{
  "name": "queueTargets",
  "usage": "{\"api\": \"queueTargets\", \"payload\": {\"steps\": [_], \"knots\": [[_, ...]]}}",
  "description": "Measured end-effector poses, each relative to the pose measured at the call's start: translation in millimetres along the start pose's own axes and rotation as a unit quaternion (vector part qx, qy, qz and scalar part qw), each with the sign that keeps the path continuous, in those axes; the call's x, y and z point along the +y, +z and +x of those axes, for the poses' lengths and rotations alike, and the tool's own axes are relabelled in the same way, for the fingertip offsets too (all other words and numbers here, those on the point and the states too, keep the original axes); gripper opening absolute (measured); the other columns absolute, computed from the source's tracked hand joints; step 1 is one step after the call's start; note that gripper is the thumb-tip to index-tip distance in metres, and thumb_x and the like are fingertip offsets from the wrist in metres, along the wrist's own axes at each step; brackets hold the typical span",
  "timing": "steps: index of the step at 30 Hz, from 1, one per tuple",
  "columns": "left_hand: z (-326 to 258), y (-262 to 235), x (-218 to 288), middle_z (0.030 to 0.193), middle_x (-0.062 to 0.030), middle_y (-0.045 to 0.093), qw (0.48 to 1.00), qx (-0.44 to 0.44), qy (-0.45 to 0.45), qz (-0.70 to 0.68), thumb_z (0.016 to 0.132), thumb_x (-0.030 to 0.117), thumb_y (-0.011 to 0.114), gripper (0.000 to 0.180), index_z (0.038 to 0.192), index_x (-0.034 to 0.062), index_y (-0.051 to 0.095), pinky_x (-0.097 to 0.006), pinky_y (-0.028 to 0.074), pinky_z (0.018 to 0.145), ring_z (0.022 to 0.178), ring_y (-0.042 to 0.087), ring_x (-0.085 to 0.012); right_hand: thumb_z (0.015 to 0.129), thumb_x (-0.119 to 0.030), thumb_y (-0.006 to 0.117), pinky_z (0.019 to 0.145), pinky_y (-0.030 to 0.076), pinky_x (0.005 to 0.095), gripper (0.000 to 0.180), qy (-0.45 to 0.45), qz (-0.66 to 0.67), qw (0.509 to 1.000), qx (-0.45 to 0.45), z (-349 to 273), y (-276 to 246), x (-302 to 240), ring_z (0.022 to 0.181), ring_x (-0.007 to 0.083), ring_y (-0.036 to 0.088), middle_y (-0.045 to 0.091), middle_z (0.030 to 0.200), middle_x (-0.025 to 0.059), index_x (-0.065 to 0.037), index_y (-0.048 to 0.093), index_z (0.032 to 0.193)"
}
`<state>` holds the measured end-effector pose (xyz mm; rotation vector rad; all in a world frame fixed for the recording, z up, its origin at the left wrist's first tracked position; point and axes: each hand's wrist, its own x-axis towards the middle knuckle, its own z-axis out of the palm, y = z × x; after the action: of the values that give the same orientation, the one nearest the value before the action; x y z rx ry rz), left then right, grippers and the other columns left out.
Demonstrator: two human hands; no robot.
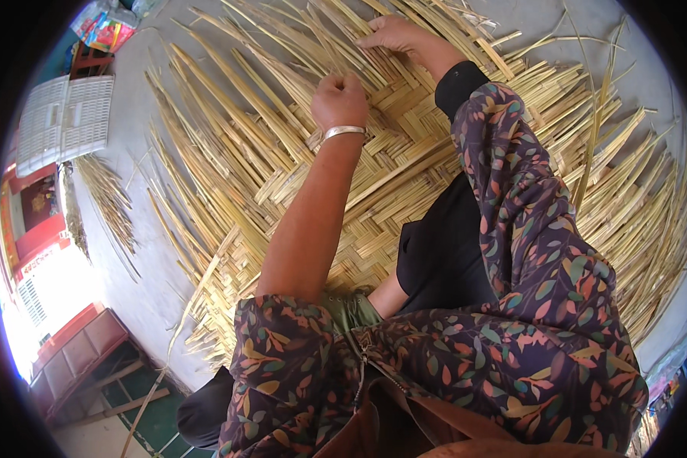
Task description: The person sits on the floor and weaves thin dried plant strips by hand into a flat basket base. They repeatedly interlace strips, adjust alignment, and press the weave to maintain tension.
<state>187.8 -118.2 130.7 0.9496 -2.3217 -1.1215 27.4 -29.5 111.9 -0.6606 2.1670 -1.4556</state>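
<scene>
floral sleeve (527, 229), left hand (339, 99) fisted on woven mat (404, 160)

One view only, from a fisheye camera worn on the head, looking steeply down over the person's own chest and arms. Near: the patterned sleeves fill the lower half, forearms running up from the bottom edge. Farther up the frame sits the woven mat (404, 168), spread on the concrete floor (141, 252). Both hands lie on the mat, in the upper middle. Edges curve and darken toward the round rim; a white crate (65, 118) bends at far left.
</scene>
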Motion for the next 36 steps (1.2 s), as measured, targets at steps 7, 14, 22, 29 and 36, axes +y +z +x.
{"api": "queueTargets", "payload": {"steps": [7,14,22,29,36], "knots": [[2.0,-4.3,-3.4,0.063,-0.0124,0.064,0.998,-0.054,-0.041,-0.01,0.077,0.032,0.063,0.03,0.072,0.0034,0.066,-0.037,0.049,0.063,0.062,0.063,-0.0277,0.081,-0.029,0.069,0.069,0.045,0.0242,0.026,0.028,0.129,0.989,-0.069,-27.0,-10.1,-19.8,0.076,0.0077,0.058,0.065,0.083,0.0009,-0.007,0.064,0.094],[11.9,-8.3,-6.9,0.065,-0.0134,0.063,0.992,-0.122,-0.025,-0.018,0.075,0.032,0.065,0.029,0.073,0.0032,0.066,-0.037,0.048,0.062,0.062,0.062,-0.0273,0.079,-0.028,0.07,0.073,0.045,0.0285,0.031,0.03,0.081,0.993,-0.078,-36.9,-6.3,-39.1,0.08,0.0104,0.06,0.067,0.088,0.0048,-0.006,0.063,0.099],[8.9,2.3,-14.4,0.063,-0.0164,0.061,0.997,-0.067,-0.015,-0.044,0.076,0.03,0.066,0.029,0.072,0.0007,0.064,-0.037,0.047,0.06,0.059,0.059,-0.0289,0.069,-0.032,0.069,0.08,0.047,0.0387,0.058,-0.024,-0.293,0.952,0.086,-23.4,13.8,-26.7,0.093,0.0334,0.06,0.063,0.101,0.0209,0.001,0.056,0.115],[6.7,-2.9,-16.7,0.063,-0.0155,0.061,0.996,-0.061,-0.029,-0.062,0.076,0.029,0.067,0.028,0.073,0.0013,0.065,-0.036,0.047,0.06,0.059,0.059,-0.0271,0.064,-0.03,0.068,0.079,0.048,0.0394,0.057,0.034,-0.345,0.938,0.015,-33.3,18.2,-45.8,0.094,0.0355,0.06,0.061,0.103,0.0234,0.003,0.056,0.109],[1.0,-1.6,-10.6,0.064,-0.0141,0.062,0.995,-0.041,-0.065,-0.057,0.076,0.028,0.066,0.026,0.074,0.0023,0.065,-0.035,0.047,0.062,0.061,0.06,-0.0256,0.071,-0.012,0.071,0.074,0.048,0.0319,0.029,0.076,0.068,0.993,-0.056,-31.9,3.1,-27.0,0.085,0.0164,0.063,0.066,0.089,0.0102,0.001,0.06,0.095]]}}
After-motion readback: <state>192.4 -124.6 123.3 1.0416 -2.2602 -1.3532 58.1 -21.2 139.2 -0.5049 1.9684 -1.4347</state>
